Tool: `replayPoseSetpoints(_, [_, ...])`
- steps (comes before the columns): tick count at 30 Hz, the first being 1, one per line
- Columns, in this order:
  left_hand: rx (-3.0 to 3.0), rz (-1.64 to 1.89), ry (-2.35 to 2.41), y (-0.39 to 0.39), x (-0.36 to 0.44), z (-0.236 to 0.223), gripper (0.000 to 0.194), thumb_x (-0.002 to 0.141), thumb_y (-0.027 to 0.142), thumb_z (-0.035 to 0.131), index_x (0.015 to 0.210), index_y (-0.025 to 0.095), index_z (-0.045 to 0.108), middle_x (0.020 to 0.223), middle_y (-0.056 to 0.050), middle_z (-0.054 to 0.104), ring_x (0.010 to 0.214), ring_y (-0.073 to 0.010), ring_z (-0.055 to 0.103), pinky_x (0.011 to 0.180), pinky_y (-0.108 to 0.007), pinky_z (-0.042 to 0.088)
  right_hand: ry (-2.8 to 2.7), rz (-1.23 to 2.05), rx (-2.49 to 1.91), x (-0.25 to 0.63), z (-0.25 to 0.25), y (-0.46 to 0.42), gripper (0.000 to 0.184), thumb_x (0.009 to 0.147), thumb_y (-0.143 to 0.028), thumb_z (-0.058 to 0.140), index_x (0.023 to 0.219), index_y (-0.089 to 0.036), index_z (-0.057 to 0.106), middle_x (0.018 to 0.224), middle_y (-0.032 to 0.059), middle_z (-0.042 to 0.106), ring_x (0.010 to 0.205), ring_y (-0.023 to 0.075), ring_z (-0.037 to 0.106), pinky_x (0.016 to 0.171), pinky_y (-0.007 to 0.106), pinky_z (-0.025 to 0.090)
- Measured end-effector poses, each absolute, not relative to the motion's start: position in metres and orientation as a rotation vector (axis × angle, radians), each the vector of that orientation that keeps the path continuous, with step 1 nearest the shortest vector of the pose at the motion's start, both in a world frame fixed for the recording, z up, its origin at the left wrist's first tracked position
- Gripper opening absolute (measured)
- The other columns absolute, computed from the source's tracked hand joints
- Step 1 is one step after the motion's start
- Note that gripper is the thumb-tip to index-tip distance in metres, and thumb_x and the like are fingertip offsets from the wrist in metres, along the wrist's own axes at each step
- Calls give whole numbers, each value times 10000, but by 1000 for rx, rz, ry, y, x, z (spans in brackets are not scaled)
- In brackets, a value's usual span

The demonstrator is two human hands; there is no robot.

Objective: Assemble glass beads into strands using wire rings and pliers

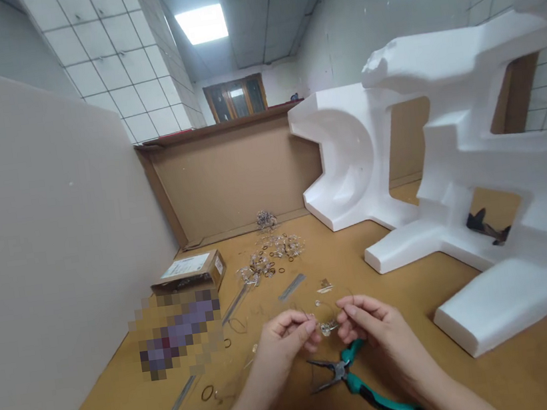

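Note:
Both my hands are close together low in the middle of the view. My left hand (293, 331) is closed in a pinch, thumb against fingers. Across from it my right hand (369, 320) also pinches, and a thin wire (350, 294) shows at its fingertips. Between the hands is a small shiny clear-and-metal piece (326, 328); whether it hangs from the wire or lies on the table, I cannot tell. Pliers with teal-and-black handles (340, 371) lie with jaws apart just below my hands. A short metal ruler (292, 287) lies beyond my left hand.
Several wire pieces and small rings (261, 266) are heaped on the brown table (341, 256). A small cardboard box (194, 272) stands left, near a blurred purple object (180, 335). Long thin rods (178, 399) lie at left. White foam packaging (409, 241) rises on the right.

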State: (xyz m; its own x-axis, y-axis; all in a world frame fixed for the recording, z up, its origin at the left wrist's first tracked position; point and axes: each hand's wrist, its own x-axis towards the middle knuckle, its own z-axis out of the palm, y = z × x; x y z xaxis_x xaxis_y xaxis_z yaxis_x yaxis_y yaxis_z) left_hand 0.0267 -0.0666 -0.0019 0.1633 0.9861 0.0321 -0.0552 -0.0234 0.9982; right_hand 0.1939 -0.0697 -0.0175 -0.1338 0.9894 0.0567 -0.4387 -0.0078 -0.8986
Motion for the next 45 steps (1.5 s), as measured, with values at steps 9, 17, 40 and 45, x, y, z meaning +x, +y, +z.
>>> replayPoseSetpoints(9, [1345, 1135, 1094, -78, 36, 4, 167, 625, 313, 668, 624, 156, 609, 523, 10, 594, 470, -101, 522, 469, -194, 419, -1148, 1713, -770, 177, -31, -74, 261, 607, -329, 703, 723, -137, 571, 587, 10, 629, 506, 99, 570, 507, 219, 424])
replayPoseSetpoints(17, [1320, 1072, 1159, -68, 31, -3, 202, 598, 335, 681, 626, 152, 603, 451, 10, 586, 433, -116, 542, 441, -202, 410, -1251, 1819, -729, 193, -23, -73, 195, 663, -255, 650, 816, -143, 605, 681, 12, 621, 533, 106, 585, 519, 228, 432])
replayPoseSetpoints(40, [2030, 357, 1875, -37, -87, 6, 92, 557, 121, 503, 543, 178, 573, 505, 26, 538, 488, -111, 443, 470, -206, 258, -978, 1699, -782, 194, -22, -69, 302, 799, -396, 488, 904, -135, 598, 813, 82, 637, 763, 180, 601, 769, 351, 442])
replayPoseSetpoints(45, [2035, 362, 1824, -40, -75, -12, 72, 516, 113, 526, 495, 182, 535, 514, 26, 522, 510, -115, 428, 458, -207, 236, -1007, 1709, -738, 191, -22, -71, 330, 834, -411, 414, 888, -131, 581, 747, 62, 613, 698, 164, 591, 690, 321, 447])
